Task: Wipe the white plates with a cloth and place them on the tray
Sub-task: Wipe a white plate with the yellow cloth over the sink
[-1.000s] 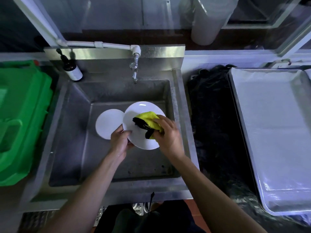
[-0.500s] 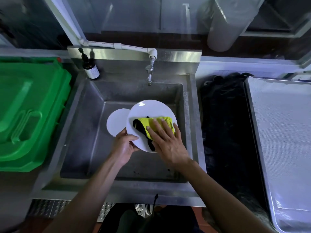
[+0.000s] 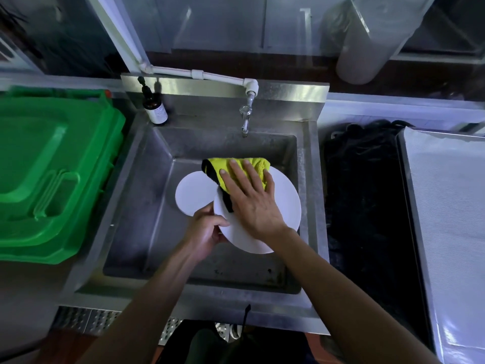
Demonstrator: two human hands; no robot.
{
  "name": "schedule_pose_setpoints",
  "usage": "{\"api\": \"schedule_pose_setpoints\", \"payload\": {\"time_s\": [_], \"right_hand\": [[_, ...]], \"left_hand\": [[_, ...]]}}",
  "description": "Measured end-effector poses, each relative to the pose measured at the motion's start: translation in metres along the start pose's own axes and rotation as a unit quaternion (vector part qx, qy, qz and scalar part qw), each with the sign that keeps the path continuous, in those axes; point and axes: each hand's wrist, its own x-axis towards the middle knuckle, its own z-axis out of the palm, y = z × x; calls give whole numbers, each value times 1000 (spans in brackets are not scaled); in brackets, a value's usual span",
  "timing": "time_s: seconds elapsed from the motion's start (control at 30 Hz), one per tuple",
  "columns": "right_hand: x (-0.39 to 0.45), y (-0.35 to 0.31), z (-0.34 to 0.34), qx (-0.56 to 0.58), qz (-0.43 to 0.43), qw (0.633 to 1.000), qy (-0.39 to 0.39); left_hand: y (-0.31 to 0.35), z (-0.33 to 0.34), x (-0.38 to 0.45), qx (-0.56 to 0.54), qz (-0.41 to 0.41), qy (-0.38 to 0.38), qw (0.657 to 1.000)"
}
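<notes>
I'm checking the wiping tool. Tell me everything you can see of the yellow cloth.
The yellow cloth looks like soft, nubby microfibre with a black edge. It lies bunched on the upper part of the held white plate, over the sink. The right hand presses it down with straight fingers.

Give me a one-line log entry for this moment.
phase: wiping | left hand: grips large white plate | right hand: presses yellow cloth on plate

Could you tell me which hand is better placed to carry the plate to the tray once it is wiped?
Probably the left hand: it already grips the plate, while the right hand presses the cloth. The tray lies rightward, though.
</notes>
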Motion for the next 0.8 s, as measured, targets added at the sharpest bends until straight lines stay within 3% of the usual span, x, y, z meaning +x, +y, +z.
{"api": "schedule_pose_setpoints", "payload": {"time_s": [0.33, 0.63, 0.8], "right_hand": [[18, 10, -14, 26, 103, 994, 10], [33, 34, -33, -82, -85, 993, 9], [36, 35, -35, -74, -89, 993, 17]], "left_hand": [[14, -3, 1, 6, 18, 32, 999], [22, -9, -1, 18, 2, 8, 1000], [25, -5, -3, 21, 13, 30, 999]]}}
